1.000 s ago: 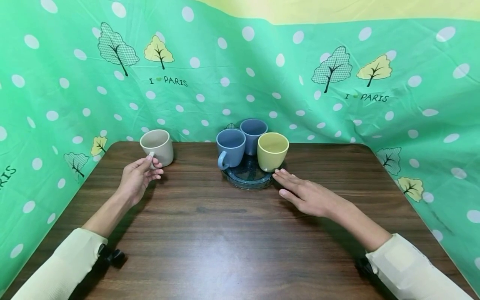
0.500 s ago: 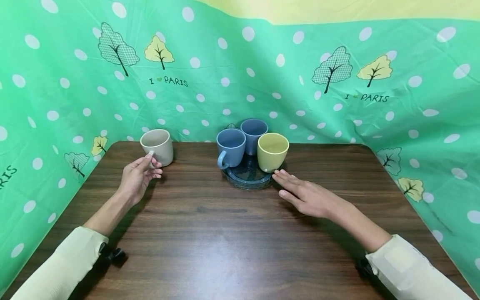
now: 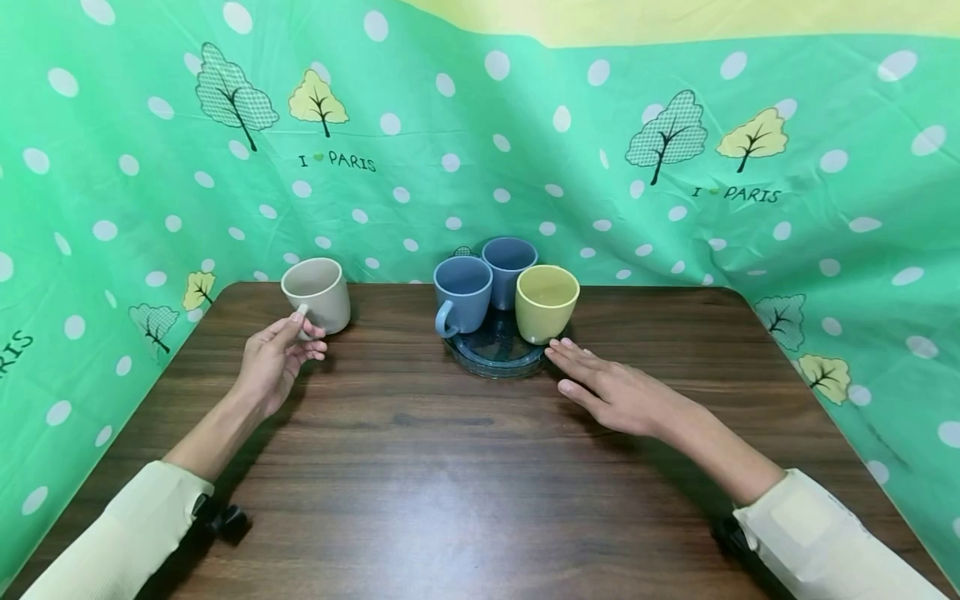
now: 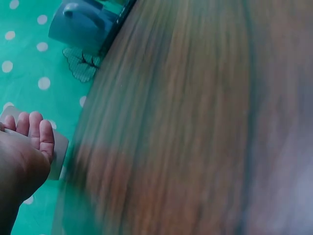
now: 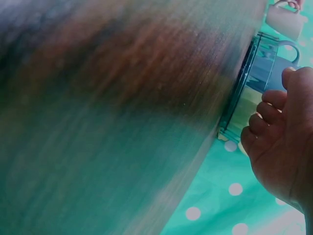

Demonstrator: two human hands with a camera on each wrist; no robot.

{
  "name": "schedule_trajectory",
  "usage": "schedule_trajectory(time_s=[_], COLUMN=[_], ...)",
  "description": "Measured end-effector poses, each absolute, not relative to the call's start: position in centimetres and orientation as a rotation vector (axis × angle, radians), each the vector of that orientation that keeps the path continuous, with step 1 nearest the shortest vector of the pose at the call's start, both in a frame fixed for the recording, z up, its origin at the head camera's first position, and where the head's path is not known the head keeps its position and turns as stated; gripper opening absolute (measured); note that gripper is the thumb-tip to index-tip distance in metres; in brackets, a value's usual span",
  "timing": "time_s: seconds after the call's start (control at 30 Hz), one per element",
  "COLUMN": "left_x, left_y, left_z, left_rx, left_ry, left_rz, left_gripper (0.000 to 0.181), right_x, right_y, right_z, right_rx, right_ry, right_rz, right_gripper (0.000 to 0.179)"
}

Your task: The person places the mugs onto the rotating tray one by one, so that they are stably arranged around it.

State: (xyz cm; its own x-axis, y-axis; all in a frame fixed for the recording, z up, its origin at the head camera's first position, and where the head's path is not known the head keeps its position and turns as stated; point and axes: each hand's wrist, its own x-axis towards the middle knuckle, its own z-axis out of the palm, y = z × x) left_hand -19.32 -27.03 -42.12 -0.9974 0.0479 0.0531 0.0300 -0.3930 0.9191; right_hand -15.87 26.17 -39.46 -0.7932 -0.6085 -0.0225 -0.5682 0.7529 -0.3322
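At the table's far left, my left hand [image 3: 273, 358] pinches the handle of a pale grey mug [image 3: 327, 304] between thumb and fingers. The mug is upright, and its pale side shows behind the fingers in the left wrist view. My right hand [image 3: 618, 390] has straight fingers, their tips right at the rim of a round, dark blue glass plate [image 3: 491, 362], just below a yellow cup [image 3: 546, 310]. Also on the plate stand a blue mug [image 3: 461, 302], handle toward me, and a second blue cup [image 3: 508, 268] behind, partly hidden.
The brown wooden table [image 3: 420, 467] has its far edge just behind the plate and the grey mug. A green dotted cloth [image 3: 420, 167] hangs behind and at both sides. Black wrist devices [image 3: 225, 523] sit under the pale sleeves.
The grey mug has shifted very slightly to the right, with my left hand still at its handle. My right hand, the plate and its cups stay in place.
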Motion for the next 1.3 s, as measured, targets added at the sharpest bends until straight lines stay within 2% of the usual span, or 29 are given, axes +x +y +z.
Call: schedule_trajectory(time_s=[0.53, 1.3], left_x=[-16.5, -14.6], left_y=[-24.1, -22.4], left_z=[-39.7, -39.3], left_rx=[0.246, 0.426], left_ry=[1.721, 1.717], left_rz=[2.536, 2.468], left_gripper=[0.033, 0.034], right_x=[-15.9, -15.9], right_y=[26.3, 26.4], right_z=[-39.6, -39.5], right_rx=[-0.95, -0.955], right_ry=[2.817, 2.821], right_rz=[-0.481, -0.481], right_gripper=[0.061, 0.061])
